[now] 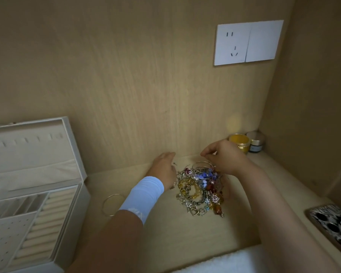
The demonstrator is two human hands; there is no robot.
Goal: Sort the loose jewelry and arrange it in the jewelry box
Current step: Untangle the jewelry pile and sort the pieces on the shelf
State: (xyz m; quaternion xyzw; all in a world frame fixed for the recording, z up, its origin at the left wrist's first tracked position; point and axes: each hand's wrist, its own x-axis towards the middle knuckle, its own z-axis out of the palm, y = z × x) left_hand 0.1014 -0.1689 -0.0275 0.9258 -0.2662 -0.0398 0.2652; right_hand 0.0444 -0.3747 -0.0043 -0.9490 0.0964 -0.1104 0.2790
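Two hands work at the far end of the jewelry pile (200,191). R hand (223,157) hovers over the pile's far right side, fingers curled, thumb & forefinger tips brought together at its left end. Whether sth thin sits btwn them is too small to tell. L hand (163,168), w/ a white sleeve (144,196) at the wrist, is back-up just left of the pile. Its fingers point away & down, so the grip is hidden and I can't tell if it holds anything. Silver bangles (203,167) top the pile's far end, just under the R hand. The pile is tangled beads, chains & heart charms, mid-shelf (185,233). One loose bangle (113,204) lies apart, btwn the L forearm & the jewelry box (75,223). Box stands open at far left, lid (28,154) up, ring rolls & compartments showing. Yellow jar (239,143) & dark jar (256,143) sit in the far right corner. Patterned phone case (331,223) lies at the right edge.
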